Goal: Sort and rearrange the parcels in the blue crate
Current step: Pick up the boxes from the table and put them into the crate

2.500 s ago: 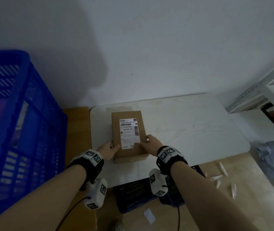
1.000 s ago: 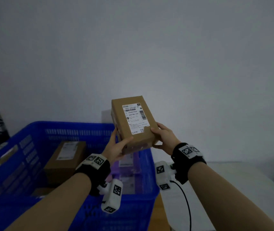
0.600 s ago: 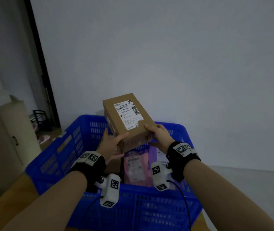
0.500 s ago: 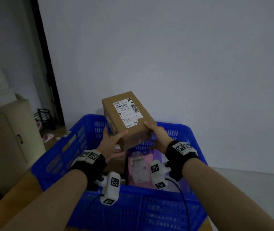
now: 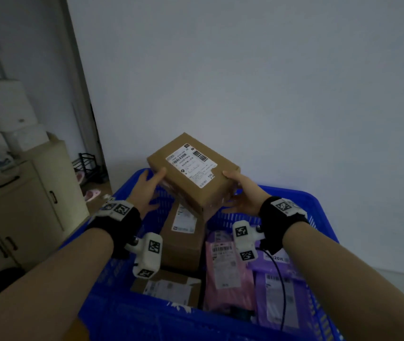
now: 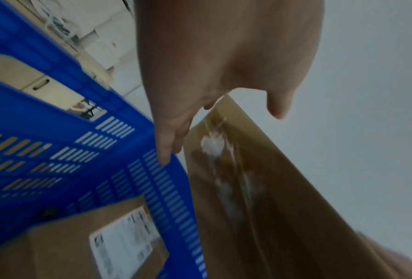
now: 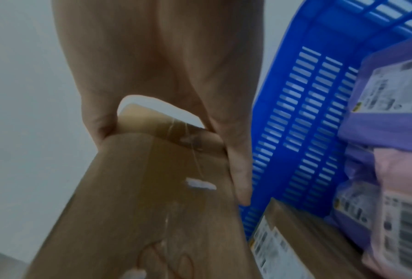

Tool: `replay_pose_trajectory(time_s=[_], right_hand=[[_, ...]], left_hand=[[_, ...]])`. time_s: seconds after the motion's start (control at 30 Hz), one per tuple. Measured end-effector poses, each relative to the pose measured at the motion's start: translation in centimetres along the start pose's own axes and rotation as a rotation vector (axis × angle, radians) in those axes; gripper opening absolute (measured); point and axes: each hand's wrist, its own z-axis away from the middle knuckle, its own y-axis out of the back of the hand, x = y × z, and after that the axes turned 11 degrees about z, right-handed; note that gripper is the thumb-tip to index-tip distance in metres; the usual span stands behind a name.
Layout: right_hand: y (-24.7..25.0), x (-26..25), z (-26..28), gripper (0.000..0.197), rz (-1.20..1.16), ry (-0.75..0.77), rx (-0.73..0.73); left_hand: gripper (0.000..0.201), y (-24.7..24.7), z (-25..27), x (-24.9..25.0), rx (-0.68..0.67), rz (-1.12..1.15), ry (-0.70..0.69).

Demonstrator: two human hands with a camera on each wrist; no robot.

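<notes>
left hand (image 5: 147, 190) fingers hidden under held box (image 5: 193, 173); label print too small to read; blue crate (image 5: 132, 316) near wall cut off by bottom edge; both wrist views motion-blurred

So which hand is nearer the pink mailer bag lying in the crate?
Right. The right hand grips the held cardboard box above the pink mailer bag; the left hand holds the box's other side, over the brown boxes.

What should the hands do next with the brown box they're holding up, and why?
Probably lower the box into the blue crate, onto the brown parcel below it. Both the left hand and right hand hold it tilted in the air over the crate's far end, touching nothing.
</notes>
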Motion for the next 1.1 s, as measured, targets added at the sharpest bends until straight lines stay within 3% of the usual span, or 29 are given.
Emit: replay_pose_trajectory(time_s=[0.07, 0.13, 0.27, 0.33, 0.47, 0.53, 0.77, 0.93, 1.0, 1.1], right_hand=[[0.9, 0.1, -0.6, 0.053, 0.023, -0.028, -0.007], [1.3, 0.3, -1.0, 0.059, 0.059, -0.056, -0.029], [0.8, 0.8, -1.3, 0.052, 0.091, -0.098, -0.050], [0.5, 1.1, -1.5, 0.053, 0.115, -0.108, -0.017], [-1.6, 1.6, -1.9, 0.031, 0.099, -0.119, 0.088], [-2.5, 2.0, -1.9, 0.030, 0.071, -0.117, 0.119], [-4.2, 3.2, -0.2, 0.026, 0.090, -0.217, 0.055], [-3.4, 4.3, -0.1, 0.044, 0.177, -0.291, -0.017], [-2.9, 5.1, -0.1, 0.044, 0.182, -0.338, -0.091], [-2.0, 6.6, -0.3, 0.064, 0.174, -0.424, -0.243]], left_hand=[[0.046, 1.7, -1.5, 0.7, 0.058, -0.031, -0.059], [0.041, 3.1, -2.8, 1.1, 0.080, -0.081, -0.063], [0.040, 4.3, -3.8, 1.9, -0.081, -0.201, 0.081], [0.046, 5.0, -4.5, 2.4, -0.161, -0.230, 0.148], [0.054, 7.0, -6.3, 3.2, -0.324, -0.271, 0.277], [0.058, 7.8, -7.3, 3.5, -0.389, -0.298, 0.336], [0.064, 10.0, -10.1, 4.3, -0.516, -0.397, 0.483], [0.061, 10.2, -10.2, 3.6, -0.629, -0.485, 0.622], [0.063, 10.1, -10.3, 2.9, -0.626, -0.517, 0.656], [0.062, 9.8, -10.3, 1.7, -0.647, -0.578, 0.732]])
